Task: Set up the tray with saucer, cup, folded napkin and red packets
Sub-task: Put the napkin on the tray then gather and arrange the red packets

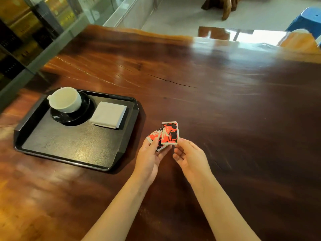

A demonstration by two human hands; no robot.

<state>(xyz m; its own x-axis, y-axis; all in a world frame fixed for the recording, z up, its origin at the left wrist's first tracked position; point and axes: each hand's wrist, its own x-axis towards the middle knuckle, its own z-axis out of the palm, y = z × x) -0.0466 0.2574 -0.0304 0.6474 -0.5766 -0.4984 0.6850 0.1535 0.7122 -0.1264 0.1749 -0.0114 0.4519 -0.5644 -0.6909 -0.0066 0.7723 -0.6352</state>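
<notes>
- Your left hand [149,158] grips the tilted packet [154,136], with the thumb lying across its face and the fingers curled underneath.
- Your right hand [191,159] pinches the lower right corner of the upright packet [169,133], and its other fingers are curled in toward the palm.
- Both packets are flat, glossy sachets, red with black print and pale sealed edges. The upright one overlaps the tilted one, and both are held above the table between your hands.
- The table [225,101] is a thick slab of dark red-brown wood, polished enough to mirror the light. A thin crack runs across it beyond your hands.
- The tray [69,145] sits left of your left hand. It is black and rectangular with cut corners, a raised rim and a finely grained matte floor.
- At the tray's far left corner a round, glossy black saucer [69,120] carries a smooth white cup [66,100], whose handle points away from you.
- The napkin [108,114] is white, folded square and soft-looking. It lies flat on the tray just beside the saucer, on the side nearer your hands.
- The near half of the tray floor is bare, and nothing lies between it and your hands.
- Far left of you there is a glass-fronted cabinet [26,32].
- A blue stool [309,20] stands past the table's far right corner.
</notes>
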